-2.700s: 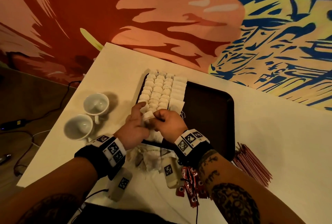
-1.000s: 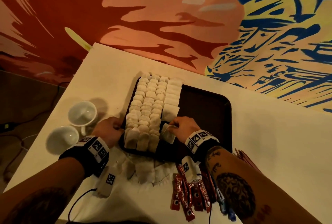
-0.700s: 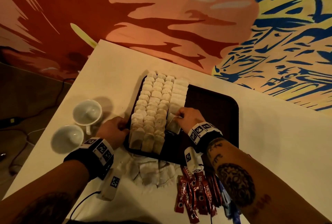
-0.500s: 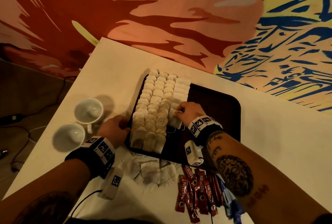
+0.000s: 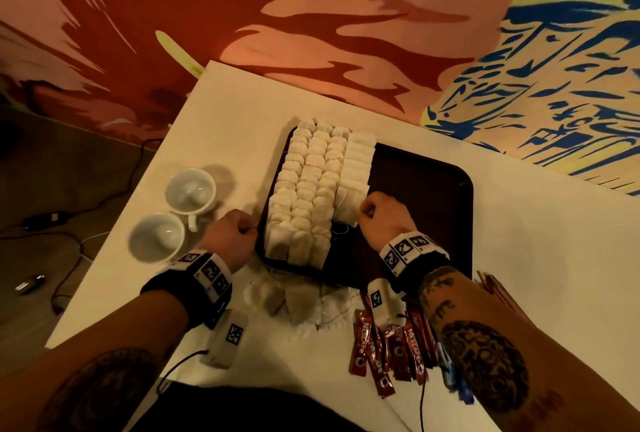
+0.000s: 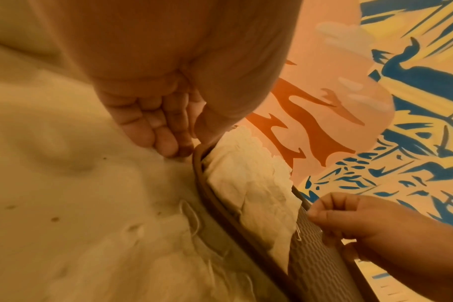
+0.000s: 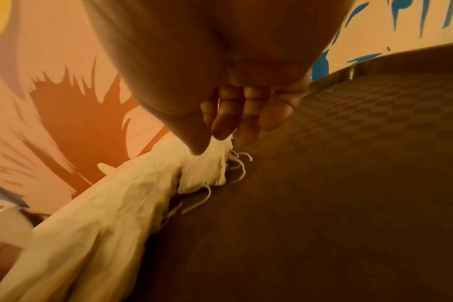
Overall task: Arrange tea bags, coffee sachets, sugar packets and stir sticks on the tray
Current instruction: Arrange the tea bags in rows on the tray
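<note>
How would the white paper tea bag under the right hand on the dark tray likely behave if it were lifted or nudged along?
The white paper tea bag at the right hand looks limp and crinkled, so it would probably flop rather than hold shape. Its thin paper suggests little weight. Loose strings beside it on the dark textured tray may snag or drag neighbouring bags.

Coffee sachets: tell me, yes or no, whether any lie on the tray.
No, the red coffee sachets lie on the table, off the tray.

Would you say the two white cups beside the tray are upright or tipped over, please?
Upright. In the head view both cups stand on the table left of the tray, rims facing up, hollow insides showing.
</note>
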Available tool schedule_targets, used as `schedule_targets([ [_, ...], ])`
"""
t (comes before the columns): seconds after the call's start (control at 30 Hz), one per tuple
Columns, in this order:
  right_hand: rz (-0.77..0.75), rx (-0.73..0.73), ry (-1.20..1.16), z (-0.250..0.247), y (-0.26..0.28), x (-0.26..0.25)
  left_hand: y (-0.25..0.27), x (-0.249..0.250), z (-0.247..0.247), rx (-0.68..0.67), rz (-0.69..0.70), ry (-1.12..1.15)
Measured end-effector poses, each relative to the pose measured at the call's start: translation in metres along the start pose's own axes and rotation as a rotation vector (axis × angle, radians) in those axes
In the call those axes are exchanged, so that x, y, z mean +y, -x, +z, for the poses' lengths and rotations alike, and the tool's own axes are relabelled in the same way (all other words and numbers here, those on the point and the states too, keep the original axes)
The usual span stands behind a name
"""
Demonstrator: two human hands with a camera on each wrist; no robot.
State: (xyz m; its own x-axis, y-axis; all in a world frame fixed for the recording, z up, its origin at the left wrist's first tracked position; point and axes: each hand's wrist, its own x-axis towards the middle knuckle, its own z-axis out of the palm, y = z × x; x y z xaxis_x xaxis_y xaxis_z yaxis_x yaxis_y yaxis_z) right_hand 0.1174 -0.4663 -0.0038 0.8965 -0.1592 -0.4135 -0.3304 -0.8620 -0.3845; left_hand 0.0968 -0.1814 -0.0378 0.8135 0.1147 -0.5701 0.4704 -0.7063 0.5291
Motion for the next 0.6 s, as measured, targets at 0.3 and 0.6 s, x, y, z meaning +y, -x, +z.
schedule_targets([
  [0.3,-0.009,-0.162,0.148,0.044,0.075,0.032,0.064,-0.026,0.019,-0.093,0.143,-0.162],
  [0.6,-0.070,-0.162,0.152,0.050,0.102,0.036,0.105,-0.015,0.083,-0.041,0.159,-0.465],
])
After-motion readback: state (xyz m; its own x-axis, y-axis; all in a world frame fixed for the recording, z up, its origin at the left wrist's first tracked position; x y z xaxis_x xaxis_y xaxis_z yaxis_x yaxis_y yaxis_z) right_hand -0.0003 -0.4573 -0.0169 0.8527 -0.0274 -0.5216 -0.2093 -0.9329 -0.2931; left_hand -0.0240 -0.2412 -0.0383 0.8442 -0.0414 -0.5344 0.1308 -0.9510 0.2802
